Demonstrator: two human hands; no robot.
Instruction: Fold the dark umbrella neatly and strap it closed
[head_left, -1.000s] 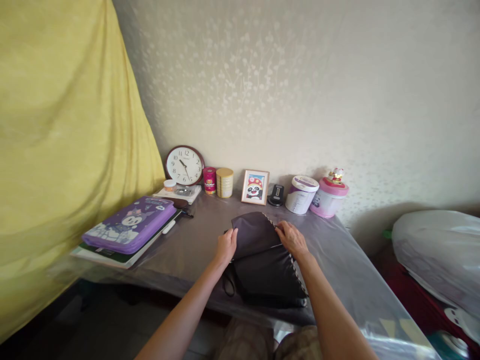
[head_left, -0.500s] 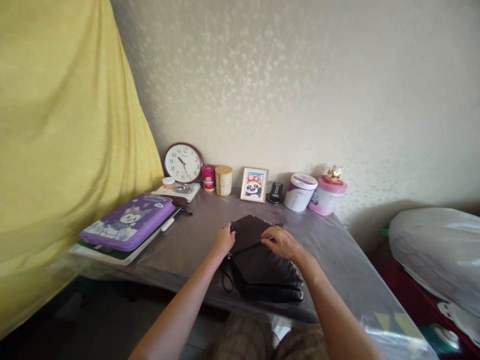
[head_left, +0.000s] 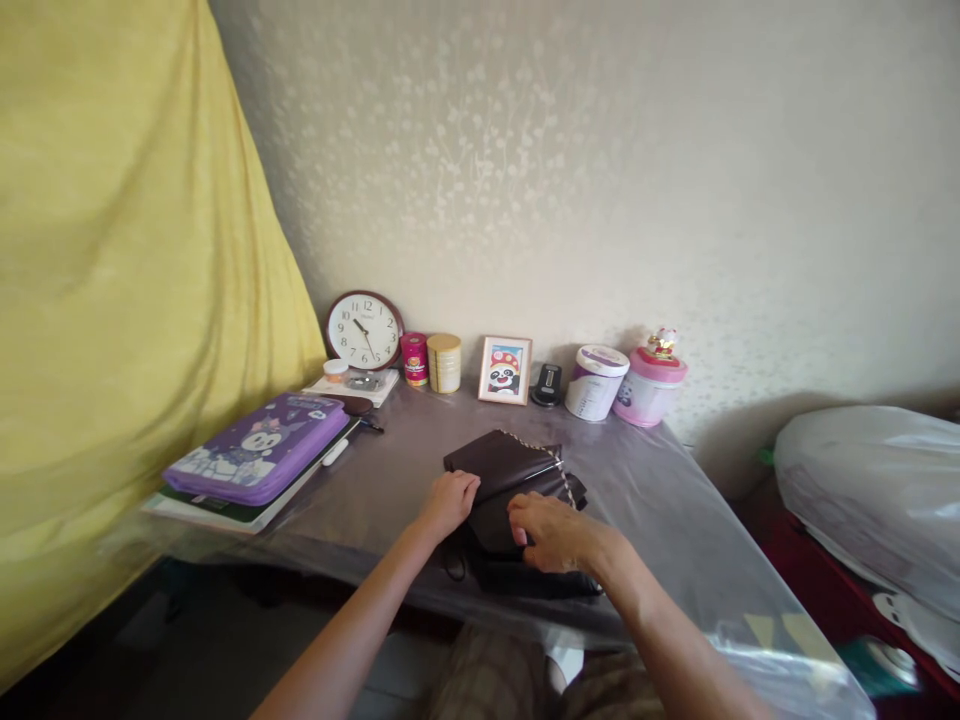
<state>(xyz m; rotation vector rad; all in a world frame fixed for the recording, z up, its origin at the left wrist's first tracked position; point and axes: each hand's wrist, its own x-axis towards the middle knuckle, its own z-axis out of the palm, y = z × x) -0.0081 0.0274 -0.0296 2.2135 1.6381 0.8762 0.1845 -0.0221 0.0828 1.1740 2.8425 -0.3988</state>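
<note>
A black handbag (head_left: 491,460) with a light-and-dark chain (head_left: 556,462) lies on the table in front of me. Its chain runs down the right side, and a thin dark wrist loop (head_left: 453,565) hangs at its lower left. With fingers curled, my left hand (head_left: 448,502) grips the bag's left edge. My right hand (head_left: 551,530) is over the front part of the bag, its fingers bent down against the dark material. What lies under those fingertips is hidden. The bag's near side is partly covered by my right hand.
On the left, a purple zip case (head_left: 259,450) rests on books. Along the wall stand a clock (head_left: 364,330), a pink can (head_left: 414,360), a yellow can (head_left: 444,363), a framed panda picture (head_left: 505,370), a black object (head_left: 548,384) and two tubs (head_left: 597,383).
My right hand has moved toward me over the bag. My left hand has shifted slightly nearer along its left edge. More of the chain now shows on the right side.
</note>
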